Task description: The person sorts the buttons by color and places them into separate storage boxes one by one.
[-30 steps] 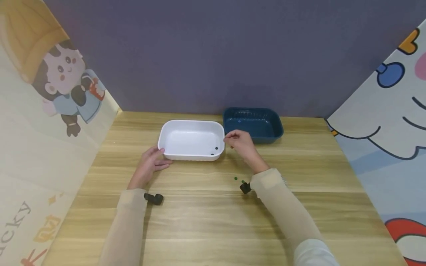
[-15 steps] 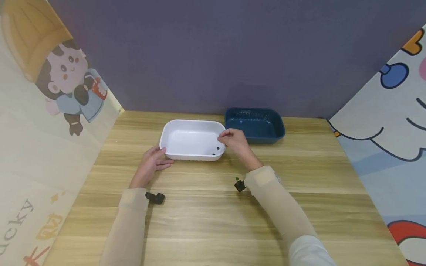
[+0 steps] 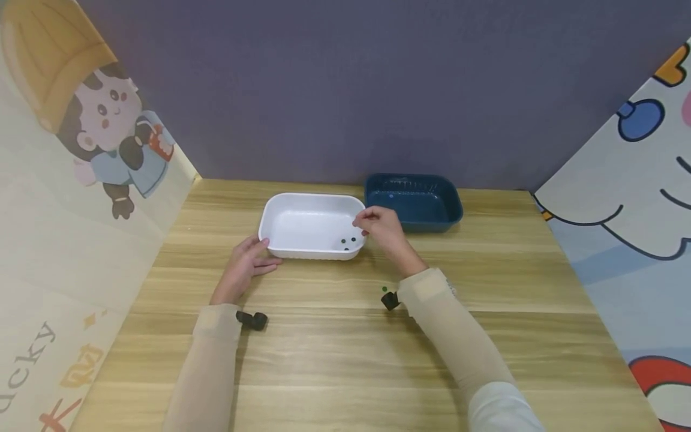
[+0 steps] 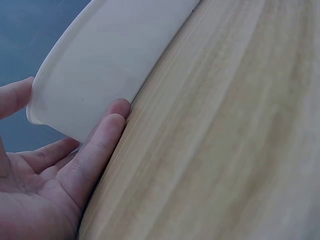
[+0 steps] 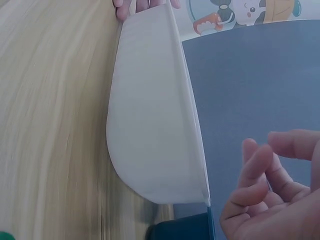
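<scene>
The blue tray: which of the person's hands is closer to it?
Right. The right hand is by the near left corner of the blue tray; the left hand is farther off, touching the white tray.

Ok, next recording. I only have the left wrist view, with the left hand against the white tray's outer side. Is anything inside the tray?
Observer: Yes, the head view shows three small dark pieces in the white tray, near its right end.
Operator: And where is the right hand?
Observer: The right hand is at that same end, its fingers above the rim.
Operator: Any pieces outside the tray?
Observer: At least one: a small green piece lies on the table, just beyond the black wrist camera on the right arm.
</scene>
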A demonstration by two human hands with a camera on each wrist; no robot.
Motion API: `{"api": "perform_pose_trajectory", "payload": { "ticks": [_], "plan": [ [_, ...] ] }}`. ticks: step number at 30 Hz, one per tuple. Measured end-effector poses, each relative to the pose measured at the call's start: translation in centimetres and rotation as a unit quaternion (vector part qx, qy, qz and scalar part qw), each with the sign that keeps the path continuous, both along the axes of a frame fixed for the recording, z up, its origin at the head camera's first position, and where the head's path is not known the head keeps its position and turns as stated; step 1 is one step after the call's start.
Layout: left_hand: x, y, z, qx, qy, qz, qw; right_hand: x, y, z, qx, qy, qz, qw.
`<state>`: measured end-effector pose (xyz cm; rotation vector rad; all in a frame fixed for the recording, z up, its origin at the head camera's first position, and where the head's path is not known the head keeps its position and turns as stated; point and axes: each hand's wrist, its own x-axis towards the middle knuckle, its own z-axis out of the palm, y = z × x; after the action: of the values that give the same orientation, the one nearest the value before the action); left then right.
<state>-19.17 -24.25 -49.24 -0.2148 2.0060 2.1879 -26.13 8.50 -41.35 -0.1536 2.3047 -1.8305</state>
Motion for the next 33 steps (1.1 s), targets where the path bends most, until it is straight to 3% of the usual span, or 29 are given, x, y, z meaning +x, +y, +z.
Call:
{"api": "perform_pose_trajectory", "payload": {
  "ticks": [14,18,24,30,33],
  "plan": [
    [-0.2,0.0,0.1,-0.011,-0.002,-0.009,0.9999,0.4,1.9,0.0,0.031,-0.003,-0.015,0.999],
    [-0.2,0.0,0.0,-0.009,-0.002,-0.005,0.9999,0.9,2.5,0.1,0.066,0.009,-0.004,0.998],
    [-0.4,-0.1,-0.1,-0.006,-0.002,-0.001,1.0000,2.0,3.4,-0.2,0.145,0.026,0.023,0.989],
    [-0.5,-0.1,-0.2,-0.006,0.000,-0.004,1.0000,2.8,4.3,-0.7,0.185,0.024,0.048,0.981],
    [-0.5,-0.1,-0.3,-0.004,-0.002,-0.003,1.0000,3.2,4.7,-1.1,0.222,0.016,0.076,0.972]
  ]
}}
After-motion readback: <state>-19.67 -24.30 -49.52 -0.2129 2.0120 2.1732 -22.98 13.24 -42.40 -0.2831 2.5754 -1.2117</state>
